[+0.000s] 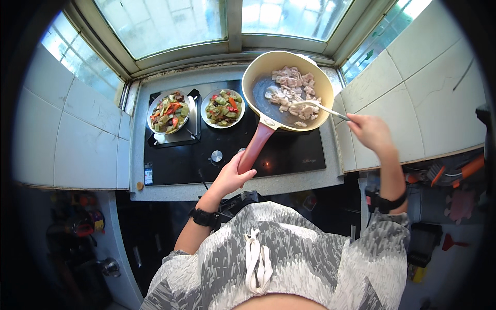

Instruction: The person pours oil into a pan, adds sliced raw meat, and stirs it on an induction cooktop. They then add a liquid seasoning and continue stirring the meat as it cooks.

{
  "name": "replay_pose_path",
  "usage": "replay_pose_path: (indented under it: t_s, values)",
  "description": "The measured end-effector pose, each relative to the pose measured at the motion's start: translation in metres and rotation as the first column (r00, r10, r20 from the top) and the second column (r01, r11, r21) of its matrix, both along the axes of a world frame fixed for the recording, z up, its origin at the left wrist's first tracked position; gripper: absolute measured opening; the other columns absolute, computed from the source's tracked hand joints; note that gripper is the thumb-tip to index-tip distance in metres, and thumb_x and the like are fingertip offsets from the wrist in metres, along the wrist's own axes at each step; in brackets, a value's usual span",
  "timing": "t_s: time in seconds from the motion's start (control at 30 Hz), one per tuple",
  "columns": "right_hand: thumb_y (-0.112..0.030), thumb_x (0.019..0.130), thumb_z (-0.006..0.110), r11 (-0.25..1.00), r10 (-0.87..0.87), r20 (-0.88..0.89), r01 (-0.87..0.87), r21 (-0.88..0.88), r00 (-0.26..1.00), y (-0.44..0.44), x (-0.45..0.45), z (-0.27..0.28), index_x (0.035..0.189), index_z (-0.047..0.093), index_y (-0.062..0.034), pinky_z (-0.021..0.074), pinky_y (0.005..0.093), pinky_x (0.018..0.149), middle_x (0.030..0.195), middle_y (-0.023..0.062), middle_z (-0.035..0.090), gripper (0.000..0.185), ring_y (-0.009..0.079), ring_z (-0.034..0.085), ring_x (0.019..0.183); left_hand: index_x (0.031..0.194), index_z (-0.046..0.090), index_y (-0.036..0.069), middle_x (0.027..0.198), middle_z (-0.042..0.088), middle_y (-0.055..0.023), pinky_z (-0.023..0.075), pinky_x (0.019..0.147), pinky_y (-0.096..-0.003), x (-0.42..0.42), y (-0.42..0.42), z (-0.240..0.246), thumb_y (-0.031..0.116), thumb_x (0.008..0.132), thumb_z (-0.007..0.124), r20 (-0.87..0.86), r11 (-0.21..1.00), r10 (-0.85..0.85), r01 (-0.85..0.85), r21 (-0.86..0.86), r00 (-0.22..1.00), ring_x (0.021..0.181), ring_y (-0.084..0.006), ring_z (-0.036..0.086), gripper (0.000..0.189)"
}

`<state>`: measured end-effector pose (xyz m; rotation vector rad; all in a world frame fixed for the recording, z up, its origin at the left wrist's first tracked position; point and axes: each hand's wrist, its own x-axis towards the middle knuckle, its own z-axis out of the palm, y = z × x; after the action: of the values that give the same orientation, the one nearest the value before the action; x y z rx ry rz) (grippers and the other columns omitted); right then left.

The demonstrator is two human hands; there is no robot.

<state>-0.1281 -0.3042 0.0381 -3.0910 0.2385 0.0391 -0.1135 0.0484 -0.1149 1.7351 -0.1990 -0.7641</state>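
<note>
My left hand (233,175) is closed around the reddish-brown handle (255,148) of a deep cream-coloured frying pan (252,93). Sliced, mostly pale cooked meat (293,82) lies in the pan, towards its right side. From the right, my right hand (370,131) holds a spoon or spatula (325,109) with a cream head and grey handle end; its head rests among the meat. Left of the pan, a plate (223,126) bears green vegetable pieces with red pepper. Farther left, a second plate (152,126) holds a similar mix with dark pieces.
Beneath the pan and plates is a black glass gas hob (217,170) with a metal knob (216,155). The left plate stands over a burner's metal tray (192,133). Windows (162,27) close off the back, and tiled walls (387,104) flank both sides.
</note>
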Motion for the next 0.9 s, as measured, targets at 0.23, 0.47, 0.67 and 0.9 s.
replay_pose_path:
  t_s: [0.23,0.47,0.67,0.9]
  values:
    - [-0.022,0.078,0.064,0.987,0.08,-0.176,-0.103,-0.127,0.981,0.013,0.031,0.007,0.086,0.07,-0.0099,0.0492,0.0397,0.066,0.076,0.012,0.065,0.016,0.0298,0.062,0.072,0.138,0.032,0.005,0.09,0.059,-0.0079,0.0434,0.045,-0.0241,0.0,0.001,0.003,0.021,0.078,0.07,-0.034,0.999,-0.019,0.018,-0.029,0.999,0.055,-0.0101,0.053,0.072]
    - [-0.026,0.082,0.062,0.986,-0.077,-0.105,0.06,-0.157,0.991,-0.004,0.075,-0.016,0.079,0.067,-0.0055,0.0499,0.0423,0.07,0.08,0.0149,0.066,0.022,0.0308,0.064,0.08,0.137,0.033,0.005,0.089,0.059,-0.0077,0.0435,0.045,-0.025,-0.001,0.0,0.002,0.021,0.079,0.069,-0.011,1.0,0.005,-0.005,-0.012,1.0,0.054,-0.0107,0.052,0.07]
    - [-0.022,0.08,0.062,0.97,-0.241,-0.348,0.221,-0.097,0.906,-0.045,0.117,0.015,0.066,0.061,0.0012,0.0429,0.0362,0.047,0.056,0.011,0.056,0.027,0.0207,0.053,0.049,0.136,0.035,0.006,0.084,0.055,-0.0045,0.0411,0.044,-0.0227,-0.003,-0.001,0.004,0.019,0.079,0.069,-0.034,1.0,0.014,-0.015,-0.021,0.999,0.053,-0.0083,0.049,0.067]
    - [-0.036,0.074,0.068,0.971,-0.189,-0.213,0.215,0.107,0.959,-0.049,0.164,-0.043,0.075,0.066,-0.0019,0.0481,0.0361,0.052,0.061,0.0118,0.061,0.034,0.023,0.058,0.052,0.135,0.036,0.006,0.087,0.061,-0.0085,0.0446,0.047,-0.0249,-0.002,0.0,0.005,0.023,0.078,0.07,-0.028,1.0,0.016,-0.016,0.004,0.999,0.054,-0.0108,0.054,0.069]
